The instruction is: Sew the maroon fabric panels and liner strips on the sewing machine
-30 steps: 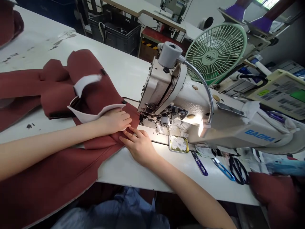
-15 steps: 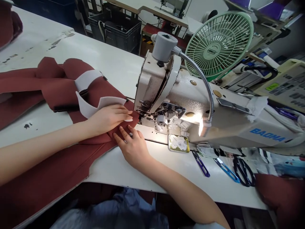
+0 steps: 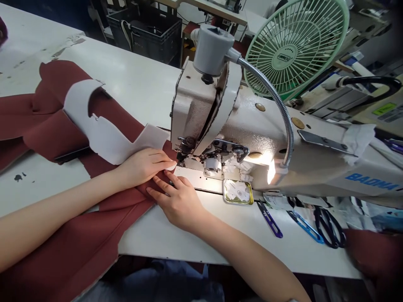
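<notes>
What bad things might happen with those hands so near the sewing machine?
The left hand is close to the stitching end of the sewing machine, so it might get pinched or pricked. The white strip curves loosely across the red cloth, so it might slip crooked.

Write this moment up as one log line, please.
left hand: on white strip | right hand: fingertips on maroon fabric | sewing machine: lamp lit | purple snips: on table
</notes>
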